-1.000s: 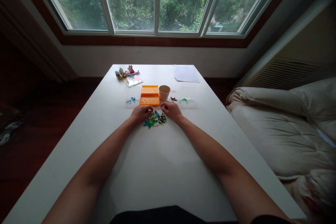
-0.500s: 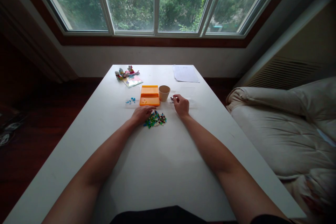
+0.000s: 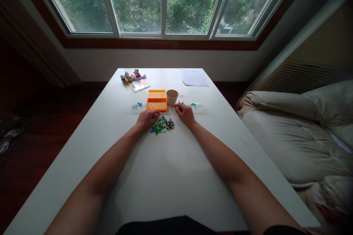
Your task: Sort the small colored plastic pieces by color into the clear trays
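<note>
A loose pile of small toy bricks (image 3: 162,125) in green, blue, brown and cream lies on the white table. My left hand (image 3: 148,118) rests at the pile's upper left, fingers bent together by the orange tray's front edge; whatever they may hold is too small to see. On the other side, my right hand (image 3: 185,113) hovers above the pile's upper right, its fingers slightly apart near the foot of the paper cup (image 3: 172,97). Nothing shows between those fingertips. Behind it, a few brown bricks (image 3: 181,102) are partly hidden.
An orange tray (image 3: 157,100) stands left of the cup. Clear trays flank them, one with blue bricks (image 3: 138,105), another with green bricks (image 3: 193,104). Farther back are toy figures (image 3: 133,76), a shiny packet (image 3: 139,85) and paper sheets (image 3: 194,77).
My right hand has moved left from the brown bricks toward the cup's foot, uncovering the green bricks. My left hand has drawn back slightly to the left, off the pile.
</note>
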`<action>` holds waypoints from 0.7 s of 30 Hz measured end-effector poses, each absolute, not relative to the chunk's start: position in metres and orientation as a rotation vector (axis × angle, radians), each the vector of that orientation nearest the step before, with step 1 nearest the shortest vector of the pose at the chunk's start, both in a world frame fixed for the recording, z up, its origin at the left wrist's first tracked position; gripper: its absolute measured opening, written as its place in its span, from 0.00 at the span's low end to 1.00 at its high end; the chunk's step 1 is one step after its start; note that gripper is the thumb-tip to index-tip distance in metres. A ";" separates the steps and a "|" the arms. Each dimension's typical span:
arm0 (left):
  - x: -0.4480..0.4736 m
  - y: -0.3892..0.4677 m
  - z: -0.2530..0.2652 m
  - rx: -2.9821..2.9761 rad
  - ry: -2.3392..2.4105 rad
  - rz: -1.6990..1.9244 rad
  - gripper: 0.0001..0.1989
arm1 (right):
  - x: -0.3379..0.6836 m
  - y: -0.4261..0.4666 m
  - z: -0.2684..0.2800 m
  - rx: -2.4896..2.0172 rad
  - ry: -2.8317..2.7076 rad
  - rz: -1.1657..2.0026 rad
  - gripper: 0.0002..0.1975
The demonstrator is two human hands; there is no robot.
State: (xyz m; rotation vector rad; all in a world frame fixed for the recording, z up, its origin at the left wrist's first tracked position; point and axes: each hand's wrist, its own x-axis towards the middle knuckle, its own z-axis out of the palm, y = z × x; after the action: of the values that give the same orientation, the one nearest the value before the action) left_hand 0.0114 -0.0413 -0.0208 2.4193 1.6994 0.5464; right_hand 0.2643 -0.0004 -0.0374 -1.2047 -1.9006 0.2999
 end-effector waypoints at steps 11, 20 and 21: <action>0.006 -0.037 -0.027 2.352 1.758 0.632 0.09 | 0.271 0.003 -0.042 -1.064 -2.115 0.422 0.09; -0.002 -0.014 -0.023 2.073 2.020 0.915 0.11 | 0.270 0.002 -0.043 -1.077 -2.166 0.421 0.08; -0.003 -0.012 -0.022 2.037 2.051 0.918 0.11 | 0.271 0.002 -0.042 -1.073 -2.178 0.445 0.08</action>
State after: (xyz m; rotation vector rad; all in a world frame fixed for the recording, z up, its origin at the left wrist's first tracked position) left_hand -0.0032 -0.0120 -0.0216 2.0373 2.0507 0.9180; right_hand 0.2712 0.0017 -0.0422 -1.0730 -2.1780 0.4450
